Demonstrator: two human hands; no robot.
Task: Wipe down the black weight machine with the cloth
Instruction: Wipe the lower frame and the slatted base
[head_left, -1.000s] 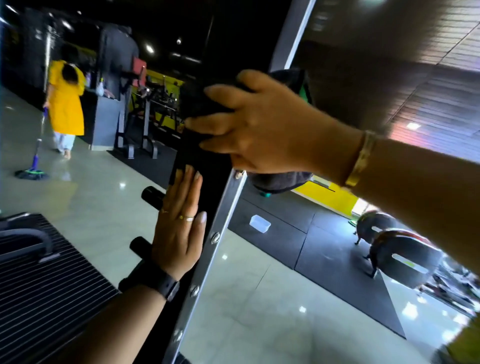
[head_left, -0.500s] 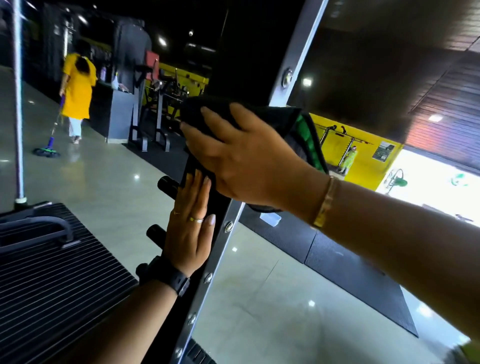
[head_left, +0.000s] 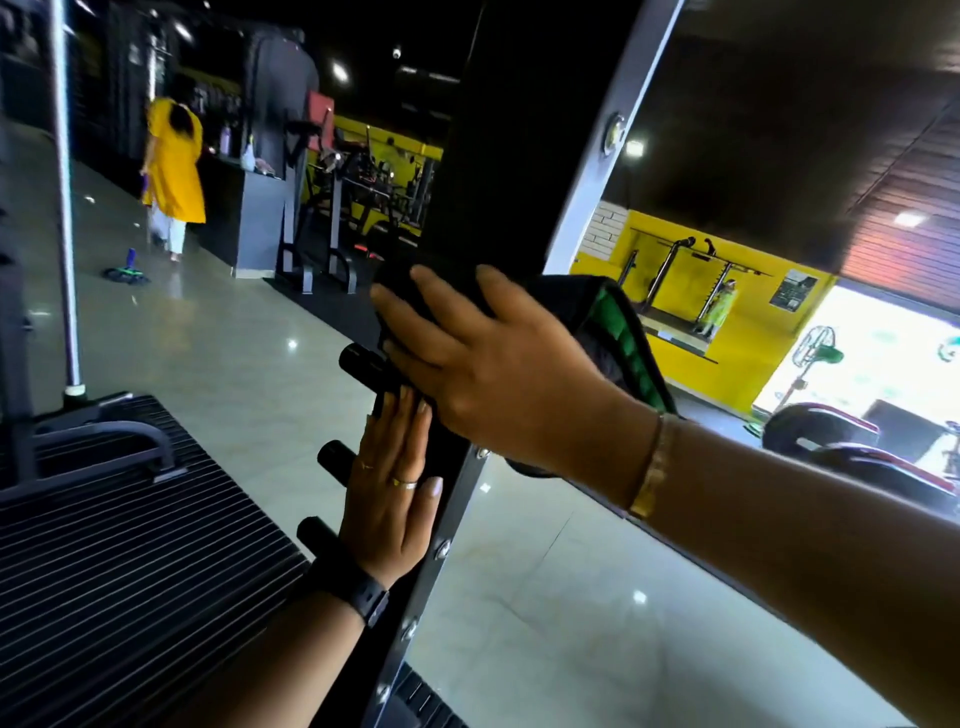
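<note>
Down the post comes the right hand, now just above the left hand's fingertips, where a second ago a clear stretch of frame showed between them. Its fingers are spread and nearly straight, pressing a dark cloth flat to the black weight machine; the thumb is hidden. The cloth is soft and bunched, with a quilted green border that bulges out on the right of the post.

The left hand lies lower on the same upright, palm flat and fingers together, holding nothing. A ring is on one finger and a black watch at the wrist; a gold bracelet circles the right wrist.

A pale metal strip studded with round bolts edges the matte black post. Short round black pegs jut from its left side, above a ribbed black platform. Beyond, on the glossy tiled floor, a person in yellow stands near a mop.
</note>
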